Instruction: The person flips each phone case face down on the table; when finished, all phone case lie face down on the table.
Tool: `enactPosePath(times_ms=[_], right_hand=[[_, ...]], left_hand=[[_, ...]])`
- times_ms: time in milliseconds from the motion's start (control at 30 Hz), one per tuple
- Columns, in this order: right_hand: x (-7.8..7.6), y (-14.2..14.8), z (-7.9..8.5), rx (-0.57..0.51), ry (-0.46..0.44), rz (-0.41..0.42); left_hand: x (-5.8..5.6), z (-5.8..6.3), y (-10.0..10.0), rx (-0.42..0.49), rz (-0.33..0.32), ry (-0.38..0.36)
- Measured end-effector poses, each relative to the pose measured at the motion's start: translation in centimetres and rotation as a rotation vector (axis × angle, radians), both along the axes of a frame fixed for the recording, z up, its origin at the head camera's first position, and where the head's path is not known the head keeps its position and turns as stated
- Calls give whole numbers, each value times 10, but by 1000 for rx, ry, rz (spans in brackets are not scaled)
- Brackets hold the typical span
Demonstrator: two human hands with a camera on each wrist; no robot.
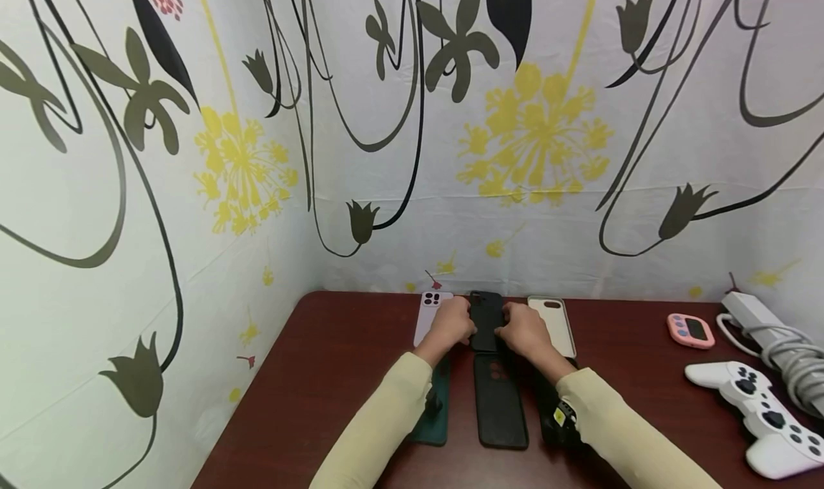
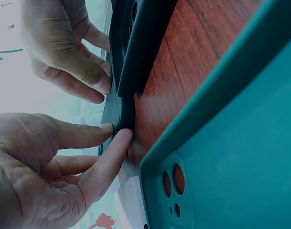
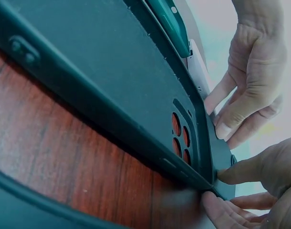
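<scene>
At the back of the table both hands grip the sides of a black phone case (image 1: 486,322), which lies just beyond a second black phone case (image 1: 502,410). My left hand (image 1: 450,323) pinches its left edge between thumb and finger, as the left wrist view shows close up. On the opposite edge, the right hand (image 1: 524,330) pinches with thumb and finger, seen low in the right wrist view. The second case lies with its hollow side up and its camera holes (image 3: 178,136) at the far end. Beneath the left forearm is a teal phone case (image 2: 241,143).
A lilac phone case (image 1: 425,321) lies left of the hands, and a cream phone case (image 1: 560,324) right of them. Another dark case (image 1: 550,410) is partly under the right wrist. Farther right are a pink timer (image 1: 690,331), a white game controller (image 1: 762,410) and a coiled white cable (image 1: 801,364).
</scene>
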State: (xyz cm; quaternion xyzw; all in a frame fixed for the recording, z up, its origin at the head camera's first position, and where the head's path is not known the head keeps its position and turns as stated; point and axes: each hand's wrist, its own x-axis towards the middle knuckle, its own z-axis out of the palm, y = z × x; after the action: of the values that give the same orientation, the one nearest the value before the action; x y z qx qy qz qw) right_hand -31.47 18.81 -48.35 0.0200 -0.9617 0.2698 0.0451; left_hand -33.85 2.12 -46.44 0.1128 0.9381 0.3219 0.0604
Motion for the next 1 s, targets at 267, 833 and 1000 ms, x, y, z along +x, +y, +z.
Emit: enactPosePath(times_ms=[267,833,1000], right_hand=[[2,3,1,-7,-6,14],[17,21,3,-78,65,142],[23,39,4,-95,162,148]], left_hand=[[-1,-1,5,-72,29,10],[-12,-15,7,-167,-27,123],[0,-8,6,-238,19,165]])
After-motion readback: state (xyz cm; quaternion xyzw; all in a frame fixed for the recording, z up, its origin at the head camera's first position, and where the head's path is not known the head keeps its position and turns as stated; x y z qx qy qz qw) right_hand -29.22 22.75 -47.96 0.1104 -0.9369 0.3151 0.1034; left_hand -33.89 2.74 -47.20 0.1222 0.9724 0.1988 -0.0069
